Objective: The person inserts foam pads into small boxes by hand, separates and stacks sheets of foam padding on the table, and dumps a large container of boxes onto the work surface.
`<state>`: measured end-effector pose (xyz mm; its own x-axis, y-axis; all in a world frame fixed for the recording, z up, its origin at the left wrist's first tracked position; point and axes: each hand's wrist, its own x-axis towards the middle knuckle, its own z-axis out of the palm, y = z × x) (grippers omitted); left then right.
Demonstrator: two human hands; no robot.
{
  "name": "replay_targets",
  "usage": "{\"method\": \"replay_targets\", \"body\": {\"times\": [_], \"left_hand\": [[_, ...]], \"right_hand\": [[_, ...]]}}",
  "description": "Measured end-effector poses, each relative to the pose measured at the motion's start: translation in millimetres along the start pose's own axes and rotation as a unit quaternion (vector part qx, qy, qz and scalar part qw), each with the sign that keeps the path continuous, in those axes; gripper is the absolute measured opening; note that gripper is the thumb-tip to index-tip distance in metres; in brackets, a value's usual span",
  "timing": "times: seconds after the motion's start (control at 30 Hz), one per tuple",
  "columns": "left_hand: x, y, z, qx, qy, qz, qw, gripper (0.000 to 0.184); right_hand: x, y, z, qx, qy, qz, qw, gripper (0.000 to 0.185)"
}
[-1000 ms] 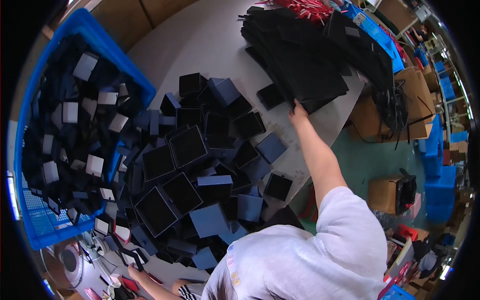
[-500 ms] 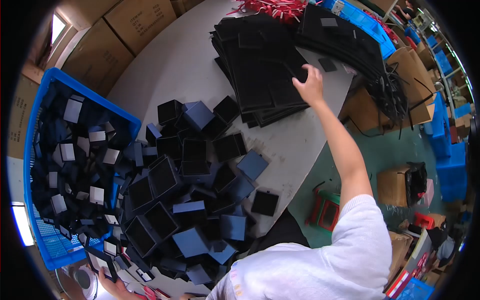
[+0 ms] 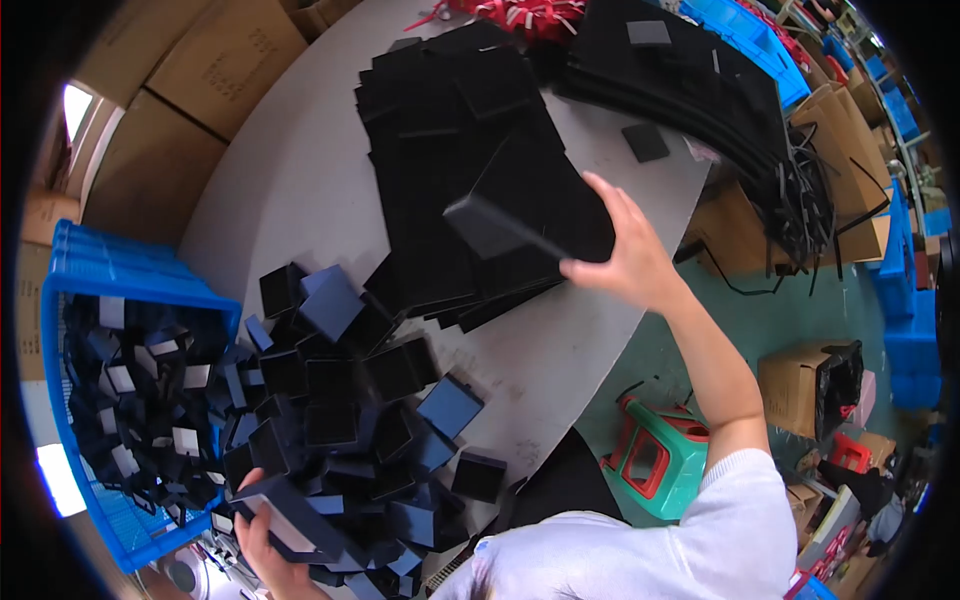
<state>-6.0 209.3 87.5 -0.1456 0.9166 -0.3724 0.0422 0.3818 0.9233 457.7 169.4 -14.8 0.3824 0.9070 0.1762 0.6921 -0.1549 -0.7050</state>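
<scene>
On the right, my right hand reaches over a stack of black sheets. Thumb and fingers grip a thin black pad, tilted above the top sheet. At the lower left, my left hand is wrapped round a small dark blue box with a pale inner face. This box is held over the edge of a heap of small open boxes, dark blue outside and black inside.
A blue plastic crate full of similar boxes stands at the left. More black sheets and a small black piece lie at the far right of the grey table. A green and red stool stands on the floor.
My right hand has moved down over the stack, and a thin black pad now shows in its grip. My left hand has brought its box right, towards the heap. The view has shifted.
</scene>
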Motion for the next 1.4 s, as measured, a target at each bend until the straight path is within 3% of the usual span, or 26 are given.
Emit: {"method": "replay_targets", "body": {"times": [0.07,0.13,0.2,0.3,0.43,0.6,0.67,0.7,0.73,0.8,0.87,0.9,0.93,0.97,1.0,1.03,1.07,1.1,1.17,1.2,1.27,1.3,1.33,1.37,1.4], "left_hand": [[2,-4,37,-0.014,-0.110,-0.011,0.994,0.045],[5,-7,73,-0.016,-0.222,-0.003,0.975,0.055],[7,-4,121,-0.050,-0.301,0.002,0.952,0.050],[20,-8,167,-0.026,-0.382,0.033,0.923,0.049],[32,-9,198,0.074,-0.490,-0.023,0.868,0.051],[18,-24,194,-0.003,-0.484,-0.079,0.872,0.048],[8,-35,189,-0.065,-0.489,-0.123,0.861,0.050],[3,-40,182,-0.059,-0.480,-0.106,0.869,0.050],[2,-42,174,-0.049,-0.472,-0.089,0.876,0.050],[12,-44,159,-0.155,-0.438,-0.139,0.875,0.048],[20,-50,142,-0.194,-0.436,-0.135,0.868,0.046],[19,-54,135,-0.188,-0.432,-0.140,0.871,0.045],[17,-61,129,-0.182,-0.430,-0.146,0.872,0.045],[22,-72,119,-0.216,-0.478,-0.161,0.836,0.043],[19,-68,115,-0.217,-0.477,-0.162,0.836,0.043],[16,-62,114,-0.181,-0.426,-0.125,0.878,0.040],[16,-57,112,-0.145,-0.369,-0.088,0.914,0.038],[20,-55,110,-0.136,-0.335,-0.051,0.931,0.042],[27,-48,100,-0.135,-0.254,-0.070,0.955,0.042],[37,-56,92,-0.100,-0.203,-0.070,0.971,0.042],[41,-62,93,-0.027,-0.178,-0.029,0.983,0.048],[36,-62,98,-0.006,-0.180,0.001,0.984,0.051],[28,-60,107,0.017,-0.182,0.031,0.983,0.054],[17,-52,115,0.006,-0.215,0.035,0.976,0.053],[13,-55,120,-0.006,-0.249,0.055,0.967,0.047]], "right_hand": [[-17,-14,-11,0.006,-0.008,-0.013,1.000,0.093],[-26,-22,-16,-0.049,-0.003,-0.079,0.996,0.095],[-28,-25,-15,-0.047,-0.003,-0.086,0.995,0.095],[-31,-36,-11,-0.056,-0.031,-0.139,0.988,0.096],[-41,-49,-7,-0.022,-0.088,-0.154,0.984,0.105],[-58,-52,-20,-0.087,-0.009,-0.173,0.981,0.107],[-69,-61,-3,-0.040,-0.096,-0.282,0.954,0.100],[-76,-62,34,0.048,-0.101,-0.299,0.948,0.092],[-77,-47,48,0.053,-0.098,-0.295,0.949,0.092],[-65,-15,55,0.037,0.004,-0.190,0.981,0.087],[-67,-11,60,0.174,0.045,-0.112,0.977,0.082],[-68,-24,64,0.239,0.026,-0.119,0.963,0.079],[-73,-46,70,0.430,-0.016,-0.044,0.902,0.071],[-73,-60,69,0.489,-0.079,0.044,0.868,0.064],[-75,-69,67,0.539,-0.140,0.132,0.820,0.058],[-76,-68,70,0.578,-0.131,0.203,0.779,0.045],[-73,-67,69,0.411,-0.035,0.073,0.908,0.035],[-72,-65,66,0.461,-0.012,0.121,0.879,0.034],[-70,-61,56,0.567,0.015,0.208,0.797,0.029],[-71,-62,50,0.581,0.006,0.201,0.788,0.028],[-74,-64,45,0.508,-0.006,0.159,0.847,0.031],[-74,-68,43,0.507,-0.013,0.155,0.848,0.031],[-72,-74,39,0.411,-0.019,0.093,0.907,0.032],[-72,-80,36,0.309,-0.025,0.029,0.950,0.034],[-72,-87,33,0.308,-0.029,0.026,0.951,0.034]]}}
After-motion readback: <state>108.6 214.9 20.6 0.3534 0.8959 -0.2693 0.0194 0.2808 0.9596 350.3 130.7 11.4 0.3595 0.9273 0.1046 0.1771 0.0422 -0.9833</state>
